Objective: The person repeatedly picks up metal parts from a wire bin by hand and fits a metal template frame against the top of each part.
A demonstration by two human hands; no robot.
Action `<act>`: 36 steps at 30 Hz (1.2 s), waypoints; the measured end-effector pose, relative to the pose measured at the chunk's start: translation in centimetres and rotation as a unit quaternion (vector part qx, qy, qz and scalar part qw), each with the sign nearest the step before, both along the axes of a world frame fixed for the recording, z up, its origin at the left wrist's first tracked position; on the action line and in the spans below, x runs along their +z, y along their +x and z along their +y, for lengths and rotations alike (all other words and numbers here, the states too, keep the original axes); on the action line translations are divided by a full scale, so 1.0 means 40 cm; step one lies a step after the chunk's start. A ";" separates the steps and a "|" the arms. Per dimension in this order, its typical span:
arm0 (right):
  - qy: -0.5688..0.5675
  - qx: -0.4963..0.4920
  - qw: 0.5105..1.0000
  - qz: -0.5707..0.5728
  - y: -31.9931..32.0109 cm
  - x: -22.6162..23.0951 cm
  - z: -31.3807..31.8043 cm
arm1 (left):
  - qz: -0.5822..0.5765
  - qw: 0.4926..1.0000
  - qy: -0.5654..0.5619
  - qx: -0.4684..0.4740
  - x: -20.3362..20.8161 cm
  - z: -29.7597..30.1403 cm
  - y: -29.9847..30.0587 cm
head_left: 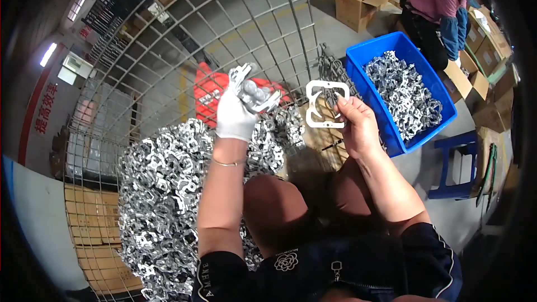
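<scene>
My left hand (236, 116), in a white glove, is closed around several silver metal castings (258, 96) that stick out past the fingers. In my bare right hand (358, 126) a flat white frame-shaped plate (311, 116) with rounded corners and a round cutout is pinched between thumb and fingers. The plate is held up in front of me, to the right of the left hand and apart from it. Under my left forearm spreads a large heap of similar silver metal parts (162, 190). Behind the left hand lies a red bag or sheet (206, 98).
A wire mesh cage (263, 14) curves around the heap. To the right stands a blue bin (366, 86) holding many metal parts, with a blue stool (456, 165) nearer. Another person (433, 8) bends over open cardboard boxes at far right. More cartons (355, 0) stand behind.
</scene>
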State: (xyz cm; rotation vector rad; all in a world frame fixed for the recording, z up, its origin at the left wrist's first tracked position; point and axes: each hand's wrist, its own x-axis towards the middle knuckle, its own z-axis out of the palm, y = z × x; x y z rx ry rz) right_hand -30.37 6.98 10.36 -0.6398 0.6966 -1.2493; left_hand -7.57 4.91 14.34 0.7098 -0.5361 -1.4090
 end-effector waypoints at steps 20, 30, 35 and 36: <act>-0.034 0.130 0.991 0.018 0.019 -0.009 0.022 | 0.069 0.971 0.047 -0.223 -0.070 0.076 -0.190; -0.042 0.111 0.993 0.014 0.011 0.002 0.028 | 0.065 0.972 0.076 -0.214 -0.082 0.075 -0.191; -0.006 0.099 0.995 -0.012 0.016 -0.013 0.019 | -0.012 0.982 0.046 -0.185 -0.089 0.076 -0.197; -0.007 0.099 0.995 -0.012 0.016 -0.011 0.020 | -0.013 0.982 0.045 -0.185 -0.094 0.073 -0.195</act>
